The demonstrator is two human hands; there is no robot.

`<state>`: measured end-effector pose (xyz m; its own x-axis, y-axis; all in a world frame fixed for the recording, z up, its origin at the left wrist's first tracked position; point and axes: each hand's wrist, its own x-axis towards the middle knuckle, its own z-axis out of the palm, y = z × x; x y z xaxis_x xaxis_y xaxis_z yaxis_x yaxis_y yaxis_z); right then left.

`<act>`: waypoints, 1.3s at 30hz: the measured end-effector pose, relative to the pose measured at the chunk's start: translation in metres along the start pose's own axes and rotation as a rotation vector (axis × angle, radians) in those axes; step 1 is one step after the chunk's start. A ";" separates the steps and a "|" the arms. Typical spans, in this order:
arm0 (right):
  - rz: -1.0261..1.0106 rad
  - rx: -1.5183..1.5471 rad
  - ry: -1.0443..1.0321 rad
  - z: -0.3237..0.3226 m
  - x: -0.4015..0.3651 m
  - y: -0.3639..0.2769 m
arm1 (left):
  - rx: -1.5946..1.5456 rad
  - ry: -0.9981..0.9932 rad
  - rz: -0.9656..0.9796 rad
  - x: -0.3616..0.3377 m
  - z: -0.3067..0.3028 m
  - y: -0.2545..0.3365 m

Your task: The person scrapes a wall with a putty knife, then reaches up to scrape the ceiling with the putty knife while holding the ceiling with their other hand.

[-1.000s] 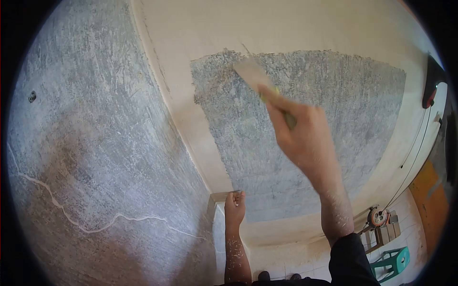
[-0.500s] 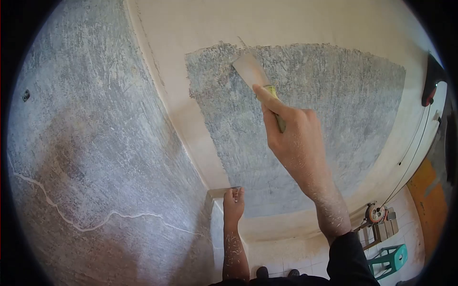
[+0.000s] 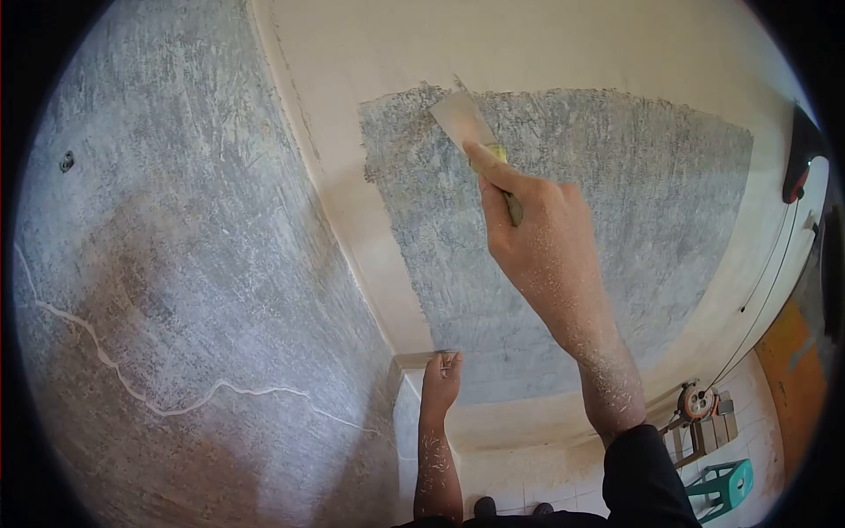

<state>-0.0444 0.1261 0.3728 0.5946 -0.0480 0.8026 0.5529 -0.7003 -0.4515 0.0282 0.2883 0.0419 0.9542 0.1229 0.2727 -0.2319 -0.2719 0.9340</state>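
Observation:
My right hand (image 3: 546,233) is wrapped round the handle of a putty knife (image 3: 461,120), its index finger stretched along toward the wide blade. The blade lies against the wall near the upper left of a rough grey patch (image 3: 563,238), where the cream paint (image 3: 563,44) is off. Pale flakes cling to the right hand and forearm. Lower down, my left hand (image 3: 442,383) is closed at the patch's bottom left corner, beside a narrow ledge (image 3: 414,359). Something thin and dark shows at its fingertips, too small to name.
To the left stands a mottled grey wall (image 3: 202,246) with a pale wavy crack (image 3: 106,356). At right are a cable reel (image 3: 698,402), a green plastic stool (image 3: 729,489), an orange panel (image 3: 788,370) and a black-and-red object (image 3: 799,158) with hanging cords. Dark shoe tips show below on the tiles.
The view has shifted, so the wall sits slightly farther right and lower. Against the patch, the putty knife has moved a little left and up. My left hand stays by the ledge.

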 end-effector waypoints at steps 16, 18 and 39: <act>0.019 -0.001 -0.035 0.002 -0.007 0.003 | 0.089 -0.006 0.048 -0.002 0.005 0.010; -0.037 -0.009 0.012 0.005 -0.001 0.001 | 0.038 -0.018 0.057 0.003 0.011 0.009; 0.191 0.388 0.083 0.055 -0.013 0.027 | 0.079 -0.018 -0.110 -0.015 -0.015 0.004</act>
<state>-0.0048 0.1472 0.3281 0.6677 -0.2187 0.7116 0.6251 -0.3544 -0.6954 0.0099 0.2997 0.0452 0.9765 0.1391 0.1647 -0.1106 -0.3324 0.9366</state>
